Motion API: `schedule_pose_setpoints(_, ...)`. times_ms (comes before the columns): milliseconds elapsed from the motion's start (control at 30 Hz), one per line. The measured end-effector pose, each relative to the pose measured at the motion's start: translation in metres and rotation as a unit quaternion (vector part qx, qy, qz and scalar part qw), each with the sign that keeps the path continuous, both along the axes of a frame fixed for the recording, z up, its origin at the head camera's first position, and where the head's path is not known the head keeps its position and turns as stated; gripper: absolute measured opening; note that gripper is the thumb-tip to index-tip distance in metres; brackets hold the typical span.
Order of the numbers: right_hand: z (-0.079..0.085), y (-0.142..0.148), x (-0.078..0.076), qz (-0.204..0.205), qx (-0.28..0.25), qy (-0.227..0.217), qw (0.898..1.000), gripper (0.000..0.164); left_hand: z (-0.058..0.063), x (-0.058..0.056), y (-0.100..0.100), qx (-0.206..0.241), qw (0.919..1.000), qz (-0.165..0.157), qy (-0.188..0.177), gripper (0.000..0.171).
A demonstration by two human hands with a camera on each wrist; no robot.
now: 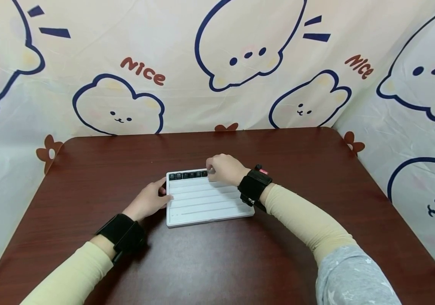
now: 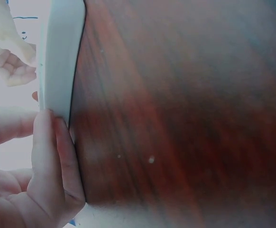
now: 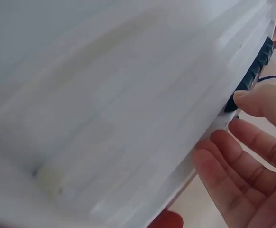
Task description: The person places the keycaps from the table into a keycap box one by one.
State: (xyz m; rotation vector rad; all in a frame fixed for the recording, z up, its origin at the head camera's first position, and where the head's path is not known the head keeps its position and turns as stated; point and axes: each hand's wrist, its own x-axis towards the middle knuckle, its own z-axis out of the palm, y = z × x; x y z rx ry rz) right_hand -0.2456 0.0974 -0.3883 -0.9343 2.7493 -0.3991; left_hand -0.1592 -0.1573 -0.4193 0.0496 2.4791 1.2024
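Firstly, one white tray lies on one brown worktop, about midway between its left and right edges, set back from the far edge. Six black keycap-like pieces show, in one row along the tray's far rim. One left hand: thumb and fingers pinch the tray's left rim. One right hand: thumb tip touches the row's end piece; remaining fingers are loosely bent, apart from the thumb. Tray: rectangular, shallow, marked with parallel lengthwise lines.
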Motion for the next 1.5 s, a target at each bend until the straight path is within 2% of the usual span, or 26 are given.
schedule_pose_setpoints(133,0.004,0.014,-0.005,0.010,-0.006,0.000,1.000,0.016,0.001,0.000,0.000,0.006,1.0000,-0.002,-0.004,0.074)
schedule_pose_setpoints(333,0.015,0.040,-0.015,0.016,-0.017,-0.026,0.999,0.013,0.002,-0.001,-0.001,0.002,1.0000,0.000,-0.008,0.074)
schedule_pose_setpoints(767,0.029,0.102,-0.025,-0.035,-0.010,-0.042,0.998,0.015,0.004,-0.001,-0.001,-0.003,1.0000,-0.006,0.000,0.074)
schedule_pose_setpoints(1067,0.023,0.130,-0.032,-0.035,-0.014,-0.049,0.998,0.016,0.003,0.001,0.000,-0.002,1.0000,-0.007,-0.001,0.073)
schedule_pose_setpoints(1500,0.000,0.142,-0.036,-0.004,-0.015,-0.030,0.999,0.028,0.003,0.000,0.000,0.001,1.0000,-0.004,-0.009,0.072)
